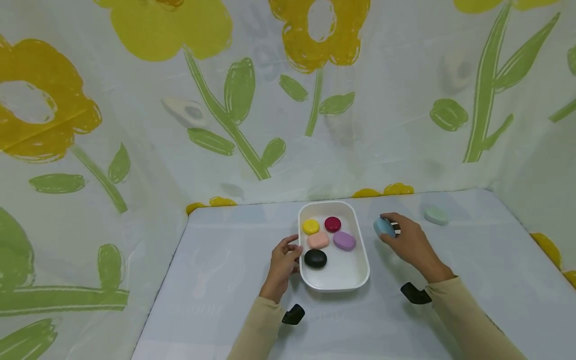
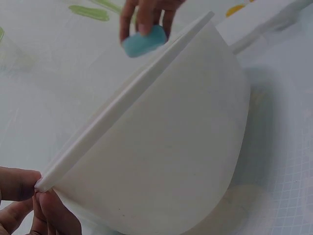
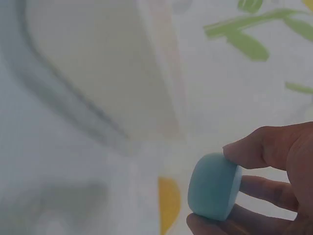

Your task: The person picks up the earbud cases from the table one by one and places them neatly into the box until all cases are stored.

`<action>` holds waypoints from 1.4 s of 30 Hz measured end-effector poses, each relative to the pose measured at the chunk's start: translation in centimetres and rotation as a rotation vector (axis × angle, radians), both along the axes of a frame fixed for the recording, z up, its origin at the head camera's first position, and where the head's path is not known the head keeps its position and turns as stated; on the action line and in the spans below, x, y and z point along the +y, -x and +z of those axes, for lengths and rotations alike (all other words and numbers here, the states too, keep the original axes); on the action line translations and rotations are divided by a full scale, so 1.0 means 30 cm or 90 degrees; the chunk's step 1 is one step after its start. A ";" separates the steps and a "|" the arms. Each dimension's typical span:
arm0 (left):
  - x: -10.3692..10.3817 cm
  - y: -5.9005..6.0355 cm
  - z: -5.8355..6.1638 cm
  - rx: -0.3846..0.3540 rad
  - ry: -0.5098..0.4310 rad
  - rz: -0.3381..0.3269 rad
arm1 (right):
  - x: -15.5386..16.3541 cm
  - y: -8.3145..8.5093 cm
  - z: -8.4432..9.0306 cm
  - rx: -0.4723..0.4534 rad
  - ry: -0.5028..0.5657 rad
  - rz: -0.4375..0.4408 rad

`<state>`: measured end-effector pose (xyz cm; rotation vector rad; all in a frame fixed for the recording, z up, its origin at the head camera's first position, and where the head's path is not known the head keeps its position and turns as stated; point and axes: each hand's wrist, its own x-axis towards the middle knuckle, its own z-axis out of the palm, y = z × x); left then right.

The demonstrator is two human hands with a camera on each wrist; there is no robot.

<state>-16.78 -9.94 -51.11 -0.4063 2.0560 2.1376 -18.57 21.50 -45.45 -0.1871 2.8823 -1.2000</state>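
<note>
My left hand is at the left side of a white rounded tray, pinching its rim between thumb and fingers, as the left wrist view shows. To the right of the tray, my right hand grips a light blue soap bar between thumb and fingertips, held above the table. Inside the tray lie a yellow soap, a dark red soap, a pink soap, a purple oval soap and a black oval soap.
A pale green soap bar lies on the white table at the back right, beyond my right hand. A white curtain printed with yellow flowers surrounds the back and sides. Black bands sit by both wrists.
</note>
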 end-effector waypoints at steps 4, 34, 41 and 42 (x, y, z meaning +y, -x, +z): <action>0.001 0.006 -0.004 0.003 -0.005 -0.005 | -0.058 -0.011 0.047 0.007 0.017 0.029; -0.001 -0.006 -0.001 0.002 -0.010 -0.007 | -0.287 -0.023 -0.014 -0.014 -0.126 0.274; -0.002 -0.002 -0.008 0.005 -0.003 -0.011 | -0.296 -0.012 -0.027 -0.010 -0.160 0.293; -0.002 -0.002 -0.008 0.005 -0.002 -0.011 | -0.297 -0.011 -0.027 -0.017 -0.163 0.292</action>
